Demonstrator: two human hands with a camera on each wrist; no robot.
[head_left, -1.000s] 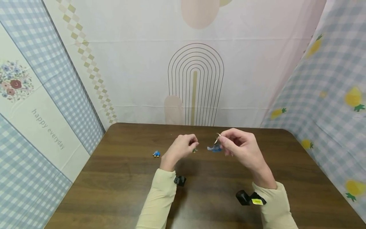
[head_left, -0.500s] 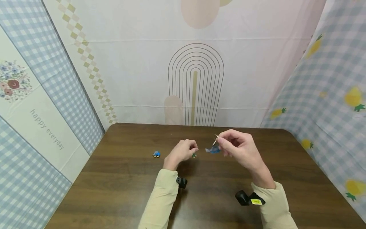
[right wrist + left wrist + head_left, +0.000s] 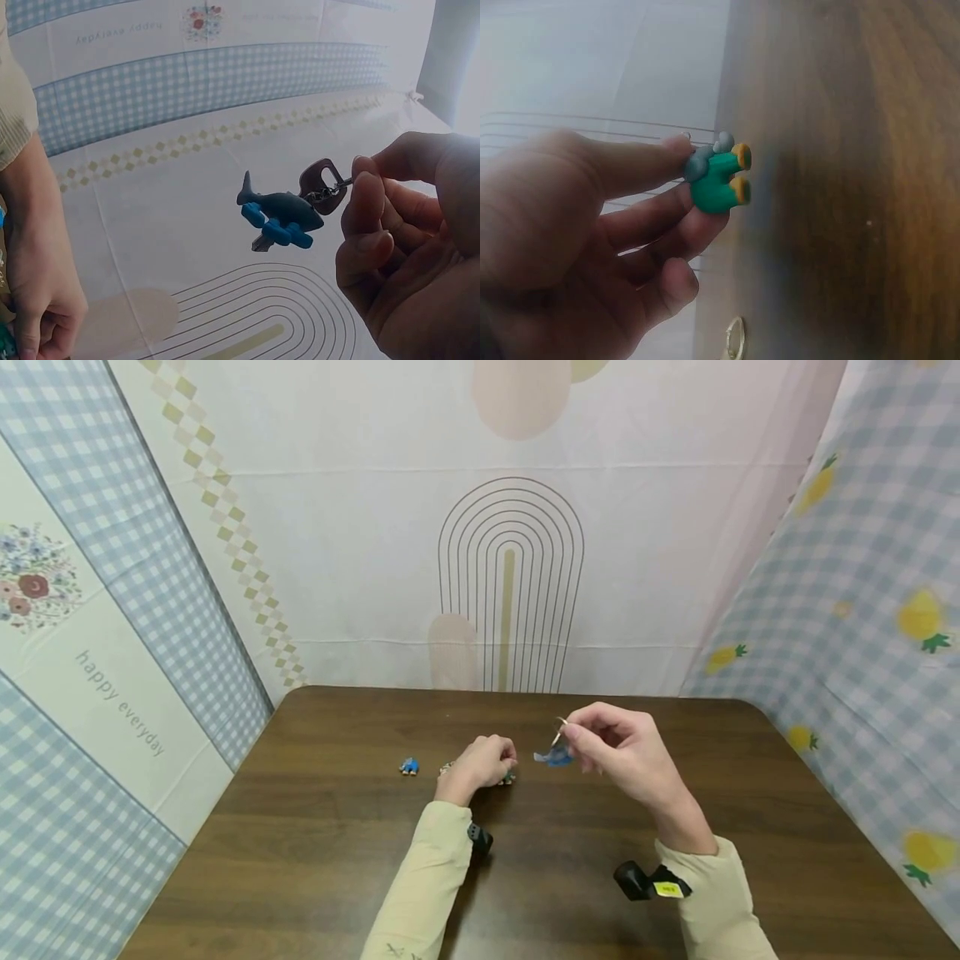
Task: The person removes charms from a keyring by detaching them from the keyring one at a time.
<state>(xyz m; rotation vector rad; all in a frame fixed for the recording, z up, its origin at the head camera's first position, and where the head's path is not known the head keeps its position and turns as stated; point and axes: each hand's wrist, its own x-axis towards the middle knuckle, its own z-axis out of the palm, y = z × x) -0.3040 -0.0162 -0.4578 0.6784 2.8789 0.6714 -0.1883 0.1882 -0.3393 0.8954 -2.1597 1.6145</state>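
Observation:
My left hand [image 3: 480, 764] pinches a small green-and-grey toy figure [image 3: 718, 180] with orange-yellow feet, between thumb and fingers, low over the table. In the head view most of that figure is hidden by the hand. My right hand [image 3: 618, 743] pinches a thin gold key ring [image 3: 560, 732] held up off the table. From the ring hang a grey-blue shark charm [image 3: 281, 208] on a short chain and a key with a brown head [image 3: 322, 180]. The two hands are apart, the left one lower.
A blue toy figure [image 3: 408, 767] with yellowish feet sits on the brown wooden table [image 3: 337, 843], left of my left hand. A small pale item [image 3: 447, 767] is partly hidden behind that hand. Patterned cloths hang behind the table and at both sides.
My left hand has come down nearer the table with the green toy figure. The small pale item now shows beside it. My right hand has drifted slightly left and down with the key ring.

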